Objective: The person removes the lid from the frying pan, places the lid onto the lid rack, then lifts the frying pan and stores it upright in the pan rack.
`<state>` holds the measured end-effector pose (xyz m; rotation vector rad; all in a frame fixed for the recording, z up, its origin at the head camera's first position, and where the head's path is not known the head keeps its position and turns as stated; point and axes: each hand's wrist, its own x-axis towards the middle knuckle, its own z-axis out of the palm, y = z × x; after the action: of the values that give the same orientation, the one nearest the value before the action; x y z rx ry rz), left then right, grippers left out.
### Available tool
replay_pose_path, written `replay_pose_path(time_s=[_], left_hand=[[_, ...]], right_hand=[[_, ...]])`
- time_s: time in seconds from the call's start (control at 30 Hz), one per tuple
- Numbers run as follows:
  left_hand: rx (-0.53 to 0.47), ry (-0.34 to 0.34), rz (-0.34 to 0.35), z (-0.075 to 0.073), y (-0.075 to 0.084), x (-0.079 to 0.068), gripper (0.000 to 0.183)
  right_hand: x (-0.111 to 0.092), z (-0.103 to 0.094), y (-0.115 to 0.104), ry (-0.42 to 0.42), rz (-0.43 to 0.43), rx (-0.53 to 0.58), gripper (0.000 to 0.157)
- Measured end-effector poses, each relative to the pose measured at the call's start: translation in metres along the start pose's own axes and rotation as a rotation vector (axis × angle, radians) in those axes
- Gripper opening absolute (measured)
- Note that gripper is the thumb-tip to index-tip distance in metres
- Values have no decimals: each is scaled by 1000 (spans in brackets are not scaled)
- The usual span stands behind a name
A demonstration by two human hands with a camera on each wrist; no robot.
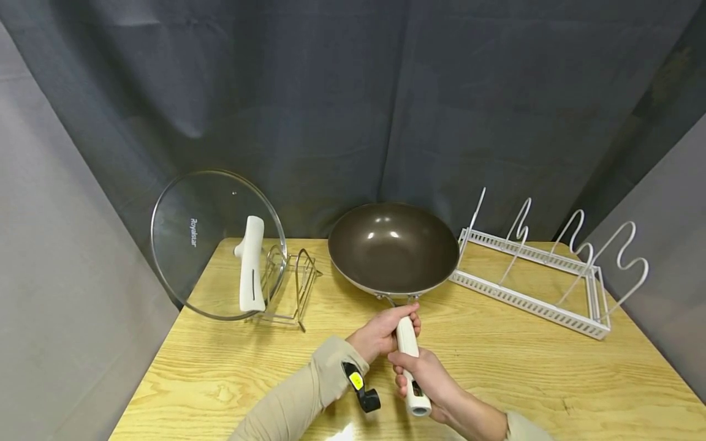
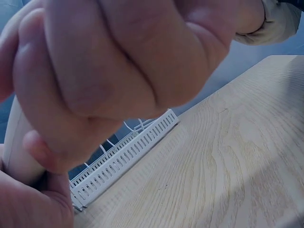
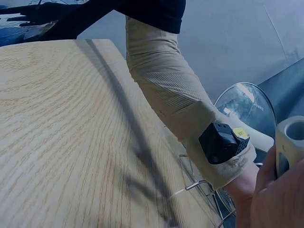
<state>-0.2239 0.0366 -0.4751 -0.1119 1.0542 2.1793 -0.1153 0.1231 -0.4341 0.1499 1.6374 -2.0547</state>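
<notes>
Both hands hold the white handle (image 1: 407, 337) of a wok (image 1: 393, 251) with a dark brown inside. The left hand (image 1: 382, 331) grips the handle near the pan end, its fingers curled under and around it. Farther down, the right hand (image 1: 432, 381) wraps the same handle near its hollow end, thumb on top. In the left wrist view the left hand's curled fingers (image 2: 90, 61) fill the top, with the right hand (image 2: 28, 204) close below. The right wrist view shows the handle's open end (image 3: 290, 137) sticking out of the right hand. The wok's bowl faces up.
A glass lid (image 1: 184, 263) with a white grip stands upright in a small wire rack (image 1: 302, 288) at the left. On the right is a white rack (image 1: 529, 304) with several wavy wire dividers, close to the wok. A dark curtain (image 1: 331, 110) hangs behind the wooden table (image 1: 524, 380).
</notes>
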Motion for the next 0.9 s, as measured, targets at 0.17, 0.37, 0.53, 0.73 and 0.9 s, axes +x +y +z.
replay_pose_path(time_s=[0.17,0.37,0.53,0.73,0.9], left_hand=[[18,-22,36,3,3,-2,26],[17,-72,72,8,9,-8,24],[-25,-110,94,13,12,-11,22],[-84,-158,91,15,15,-13,22],[-150,-236,76,16,20,-17,24]], right_hand=[[-2,-2,0,-9,-28,-30,22],[-4,-5,-3,-57,-56,-27,21],[-7,-6,-7,-88,-98,-16,20],[-8,-11,-6,-172,-145,24,10],[-8,-14,-4,-242,-187,60,8]])
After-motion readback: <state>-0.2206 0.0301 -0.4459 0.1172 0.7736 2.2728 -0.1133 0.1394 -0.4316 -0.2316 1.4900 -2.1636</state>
